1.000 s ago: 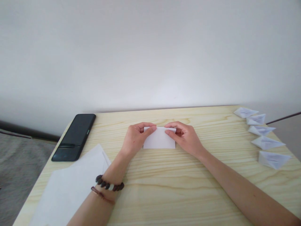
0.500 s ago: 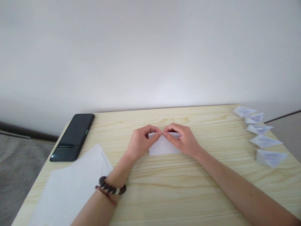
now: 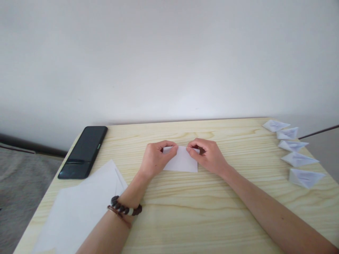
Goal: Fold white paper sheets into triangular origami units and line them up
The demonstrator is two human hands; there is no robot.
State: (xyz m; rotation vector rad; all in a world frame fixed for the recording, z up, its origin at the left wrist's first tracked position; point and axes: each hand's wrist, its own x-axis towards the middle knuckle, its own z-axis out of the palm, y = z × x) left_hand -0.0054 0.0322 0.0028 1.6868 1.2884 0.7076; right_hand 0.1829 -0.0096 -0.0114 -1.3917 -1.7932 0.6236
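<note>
A small white folded paper [image 3: 182,162], rectangular in outline, is held low over the middle of the table between my hands. My left hand [image 3: 158,157] pinches its far edge left of the middle, thumb in front and fingers behind. With the same kind of pinch, my right hand [image 3: 208,155] grips that edge toward the right corner. A short stretch of the far edge shows between the two thumbs. The fingertips behind the paper are hidden.
Several white paper boats [image 3: 299,159] stand in a row along the right edge of the wooden table [image 3: 201,215]. White paper sheets [image 3: 79,208] lie at the left, partly under my left forearm. A black phone [image 3: 83,151] rests behind them; a wall [image 3: 169,63] rises at the back.
My thumbs were together at the middle of the far edge and are now apart. My left hand and the paper have shifted slightly left.
</note>
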